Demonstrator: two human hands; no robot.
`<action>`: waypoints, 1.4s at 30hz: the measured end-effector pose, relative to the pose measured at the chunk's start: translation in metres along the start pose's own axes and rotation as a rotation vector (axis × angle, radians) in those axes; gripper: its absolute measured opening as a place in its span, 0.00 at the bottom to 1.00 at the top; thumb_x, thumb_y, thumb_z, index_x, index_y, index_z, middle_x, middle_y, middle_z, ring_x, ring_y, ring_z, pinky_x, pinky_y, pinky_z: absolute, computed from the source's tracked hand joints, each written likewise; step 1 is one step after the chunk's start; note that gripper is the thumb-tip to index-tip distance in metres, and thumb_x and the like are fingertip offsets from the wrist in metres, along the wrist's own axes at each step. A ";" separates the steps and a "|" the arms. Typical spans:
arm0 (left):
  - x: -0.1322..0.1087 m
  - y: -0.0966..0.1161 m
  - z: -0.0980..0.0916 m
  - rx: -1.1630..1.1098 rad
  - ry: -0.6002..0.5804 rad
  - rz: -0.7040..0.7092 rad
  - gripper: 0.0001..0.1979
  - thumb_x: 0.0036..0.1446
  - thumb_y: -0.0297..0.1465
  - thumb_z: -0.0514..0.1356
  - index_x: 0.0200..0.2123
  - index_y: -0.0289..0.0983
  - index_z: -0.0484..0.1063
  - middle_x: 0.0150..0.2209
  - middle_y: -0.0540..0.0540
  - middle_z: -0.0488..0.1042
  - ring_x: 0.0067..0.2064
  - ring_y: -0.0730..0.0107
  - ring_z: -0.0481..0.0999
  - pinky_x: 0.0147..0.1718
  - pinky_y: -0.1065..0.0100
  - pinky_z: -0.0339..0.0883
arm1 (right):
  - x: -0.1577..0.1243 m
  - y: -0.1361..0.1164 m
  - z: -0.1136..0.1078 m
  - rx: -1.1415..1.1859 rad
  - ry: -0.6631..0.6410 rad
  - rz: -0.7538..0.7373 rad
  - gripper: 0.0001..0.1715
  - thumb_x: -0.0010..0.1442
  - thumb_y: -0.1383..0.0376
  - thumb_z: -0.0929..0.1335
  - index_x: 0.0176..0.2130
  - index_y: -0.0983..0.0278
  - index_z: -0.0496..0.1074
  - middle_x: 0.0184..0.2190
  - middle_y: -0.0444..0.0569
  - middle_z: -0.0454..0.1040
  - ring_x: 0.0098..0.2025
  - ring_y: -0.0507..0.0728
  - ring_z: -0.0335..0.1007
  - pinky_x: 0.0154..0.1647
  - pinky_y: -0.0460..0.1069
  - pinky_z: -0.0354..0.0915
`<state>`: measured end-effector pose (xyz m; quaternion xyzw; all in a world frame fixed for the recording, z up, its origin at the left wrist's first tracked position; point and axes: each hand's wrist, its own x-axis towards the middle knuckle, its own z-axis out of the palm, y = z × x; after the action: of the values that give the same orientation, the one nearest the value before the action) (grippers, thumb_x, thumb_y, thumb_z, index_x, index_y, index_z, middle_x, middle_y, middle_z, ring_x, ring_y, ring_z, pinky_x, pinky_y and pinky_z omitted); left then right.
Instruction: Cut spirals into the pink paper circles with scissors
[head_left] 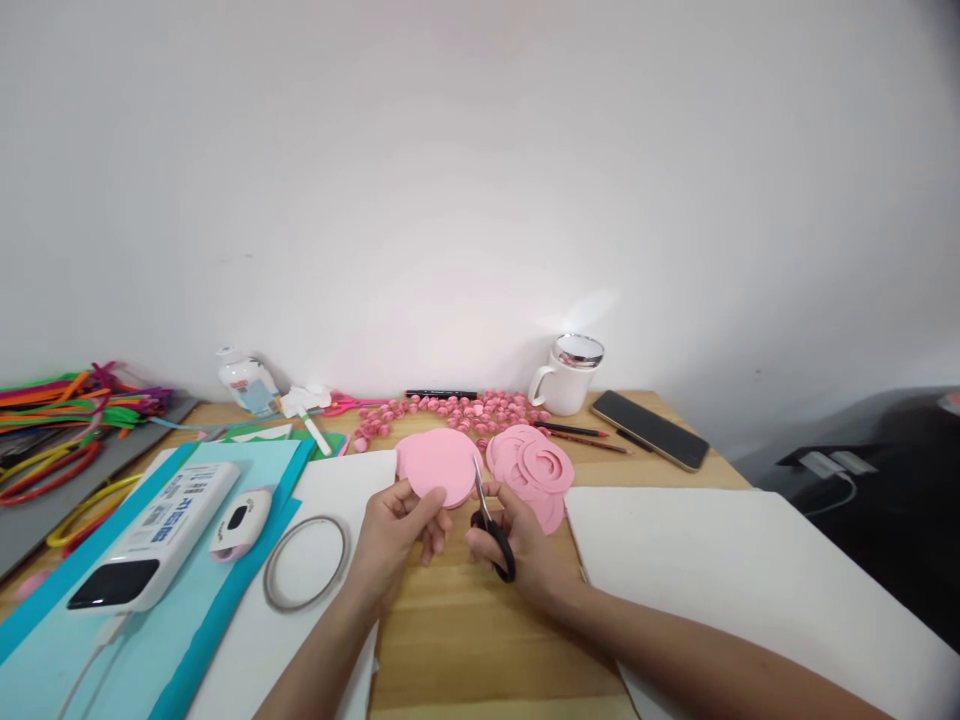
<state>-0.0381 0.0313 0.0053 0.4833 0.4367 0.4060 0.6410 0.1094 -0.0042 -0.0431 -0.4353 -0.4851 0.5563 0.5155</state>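
My left hand (411, 522) pinches the lower edge of a pink paper circle (441, 466) between thumb and fingers. In my right hand (517, 535) are scissors (501, 548) with black handles, their blades pointing up at the circle's right edge. Whether the blades touch the paper I cannot tell. Behind the held circle, more pink paper shows at its left edge. Just beyond my right hand lies a pile of pink paper spirals (531, 466). Many small pink paper rolls (480, 410) are heaped farther back.
A white mug (568, 375) and a phone (651, 430) stand and lie at the back right, near pencils (585, 438). Left are a power bank (161, 535) on blue sheets, a roll of tape (306, 563), a white bottle (249, 382) and coloured pipe cleaners (75, 405). White sheets (720, 570) flank the hands.
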 end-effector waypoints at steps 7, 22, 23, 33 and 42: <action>0.001 -0.003 -0.002 0.094 0.092 0.036 0.16 0.40 0.38 0.66 0.15 0.33 0.67 0.10 0.55 0.60 0.14 0.83 0.54 0.14 0.76 0.45 | -0.001 0.000 0.001 0.015 -0.059 0.040 0.22 0.46 0.59 0.72 0.37 0.60 0.58 0.19 0.35 0.60 0.18 0.48 0.56 0.18 0.43 0.53; 0.000 0.000 -0.001 0.208 0.062 0.029 0.17 0.38 0.39 0.65 0.13 0.34 0.64 0.10 0.56 0.57 0.15 0.82 0.51 0.16 0.74 0.42 | 0.002 -0.003 -0.005 0.095 -0.062 -0.042 0.30 0.43 0.60 0.74 0.41 0.61 0.57 0.24 0.39 0.64 0.26 0.51 0.60 0.27 0.45 0.54; 0.000 0.000 -0.001 0.209 0.061 0.030 0.18 0.38 0.39 0.65 0.13 0.34 0.63 0.10 0.56 0.57 0.15 0.82 0.51 0.16 0.74 0.41 | 0.001 -0.004 -0.004 0.093 -0.066 -0.043 0.30 0.43 0.60 0.74 0.40 0.61 0.57 0.23 0.38 0.63 0.25 0.50 0.59 0.26 0.45 0.54; -0.001 0.003 -0.001 0.196 0.061 0.049 0.18 0.39 0.39 0.65 0.13 0.34 0.63 0.10 0.56 0.56 0.15 0.82 0.51 0.17 0.74 0.41 | 0.001 -0.004 -0.002 0.046 -0.034 0.015 0.28 0.45 0.60 0.72 0.41 0.61 0.57 0.19 0.35 0.61 0.19 0.47 0.52 0.19 0.42 0.49; 0.000 0.000 -0.003 0.168 0.046 0.090 0.17 0.44 0.39 0.63 0.16 0.34 0.63 0.11 0.56 0.59 0.15 0.82 0.53 0.15 0.75 0.44 | 0.002 0.001 -0.002 0.029 -0.028 -0.002 0.26 0.48 0.62 0.71 0.43 0.62 0.57 0.16 0.33 0.58 0.16 0.46 0.52 0.16 0.42 0.48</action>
<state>-0.0408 0.0321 0.0053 0.5450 0.4615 0.4076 0.5691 0.1115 -0.0018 -0.0442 -0.4194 -0.4846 0.5687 0.5155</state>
